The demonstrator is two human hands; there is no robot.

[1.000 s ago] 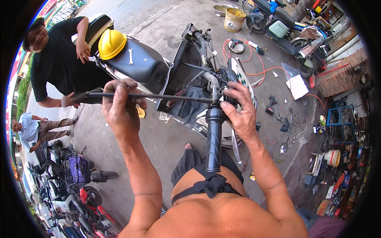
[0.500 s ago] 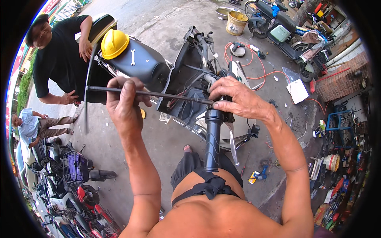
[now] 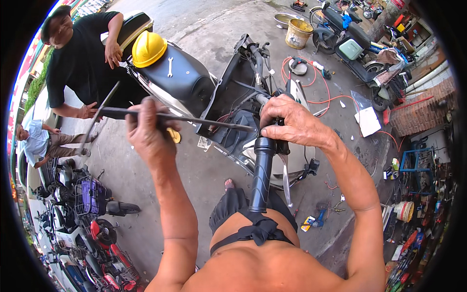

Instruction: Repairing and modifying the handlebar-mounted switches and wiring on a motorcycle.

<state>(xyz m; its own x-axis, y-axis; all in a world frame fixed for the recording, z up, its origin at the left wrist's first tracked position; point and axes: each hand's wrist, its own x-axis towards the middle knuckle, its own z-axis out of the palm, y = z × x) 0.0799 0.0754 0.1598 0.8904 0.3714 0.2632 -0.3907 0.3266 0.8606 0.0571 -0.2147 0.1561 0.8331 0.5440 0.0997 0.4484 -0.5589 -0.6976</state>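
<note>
My left hand is closed round the shaft of a long black T-handle wrench, whose crossbar stands out beyond the hand to the left. The wrench's tip meets the handlebar just by my right thumb; its exact seat is hidden. My right hand is closed on the handlebar fittings beside the black ribbed grip. A silver brake lever hangs next to the grip. The scooter has its front panels off, with wires and frame bared. On its dark seat lie a yellow hard hat and an open-end spanner.
A person in black stands beyond the seat; another in light blue is farther left. Motorbikes crowd the lower left. An orange hose, a bucket and a blue power tool are on the ground.
The T-handle has turned, its crossbar tilting from nearly upright to slanted, as my left hand rolled and dropped slightly. My right hand stays on the handlebar. The view has shifted a little.
</note>
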